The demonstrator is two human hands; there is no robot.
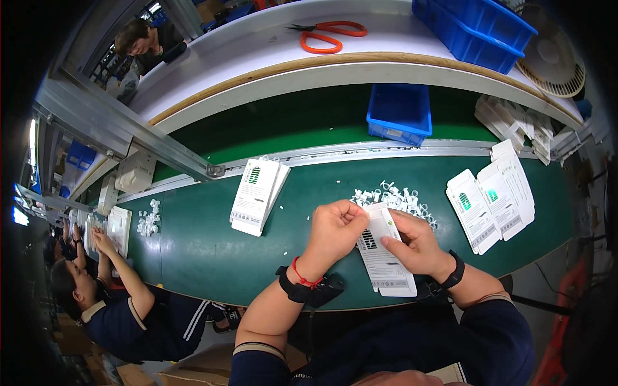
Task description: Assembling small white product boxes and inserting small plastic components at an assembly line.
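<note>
Head view: your left hand (338,231) and right hand (420,244) hold one white carton (391,270) by the surface's near edge (257,303), open room leftward.

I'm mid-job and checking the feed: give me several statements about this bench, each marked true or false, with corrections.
1. The right hand grips a white box, thumb on its printed face. True.
2. The orange-handled scissors lie on the floor. False: the scissors lie on the white shelf.
3. A blue bin stands farther from the person than the small white pieces near the hands. True.
4. The left hand is well away from the box. False: the left hand's fingers are pinched at the box's upper end.
5. Several white boxes overlap to the right of both hands. True.
</note>
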